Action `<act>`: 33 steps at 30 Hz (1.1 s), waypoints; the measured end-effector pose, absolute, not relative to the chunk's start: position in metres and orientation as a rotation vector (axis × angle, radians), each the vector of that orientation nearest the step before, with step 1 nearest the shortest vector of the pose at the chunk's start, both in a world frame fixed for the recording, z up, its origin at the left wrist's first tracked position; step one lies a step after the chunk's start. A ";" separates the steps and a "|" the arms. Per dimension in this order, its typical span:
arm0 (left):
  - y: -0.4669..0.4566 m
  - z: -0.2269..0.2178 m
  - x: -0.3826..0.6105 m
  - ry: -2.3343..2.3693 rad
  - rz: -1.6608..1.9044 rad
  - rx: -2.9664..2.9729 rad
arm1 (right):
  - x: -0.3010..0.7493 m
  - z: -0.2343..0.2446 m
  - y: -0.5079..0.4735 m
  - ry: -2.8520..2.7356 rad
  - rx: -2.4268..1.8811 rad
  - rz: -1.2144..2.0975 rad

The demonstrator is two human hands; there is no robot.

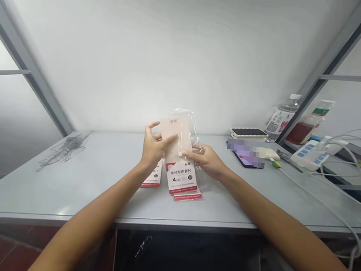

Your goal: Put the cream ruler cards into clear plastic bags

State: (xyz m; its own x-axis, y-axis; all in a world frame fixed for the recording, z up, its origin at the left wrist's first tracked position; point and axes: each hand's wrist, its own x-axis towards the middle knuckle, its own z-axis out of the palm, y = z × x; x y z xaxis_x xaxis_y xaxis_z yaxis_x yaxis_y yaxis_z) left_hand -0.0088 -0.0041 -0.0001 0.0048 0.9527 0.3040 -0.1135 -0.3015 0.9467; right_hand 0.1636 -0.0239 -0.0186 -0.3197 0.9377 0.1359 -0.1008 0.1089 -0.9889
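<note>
Your left hand (153,147) has its grip pinched on the upper part of the card (177,137), thumb in front and fingers behind. Your right hand (208,160) has its grip closed, fingertips only, on the clear sleeve (195,130) at the card's right edge. Card and sleeve are held upright just above the tabletop (97,178), near its middle, and the card's red-banded lower end hangs over the loose packs (152,179) lying flat there. Risks, as I judge them: both grips are light fingertip pinches on slick film, so the sleeve can slip out of the right hand and drop onto the packs. If you pull the two hands apart unevenly, the thin film may crease or tear at the mouth, or the card may bend where the left thumb presses. The lower end is close to the packs, so a dip could snag it or push them toward the front edge. A wide sweep of the right elbow could catch the phone (248,156) or the white cables (351,185), which sit near on that side; the bottles (282,119) stand well apart.
</note>
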 end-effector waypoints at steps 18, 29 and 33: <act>-0.007 -0.006 -0.006 1.155 1.159 1.587 | 0.163 -0.019 -0.023 -1.368 -0.821 1.333; -0.004 0.002 -0.012 0.910 0.948 1.519 | 0.171 -0.017 -0.021 -1.313 -0.861 1.202; -0.006 0.002 -0.012 1.022 1.007 1.615 | 0.173 -0.018 -0.019 -1.326 -0.920 1.152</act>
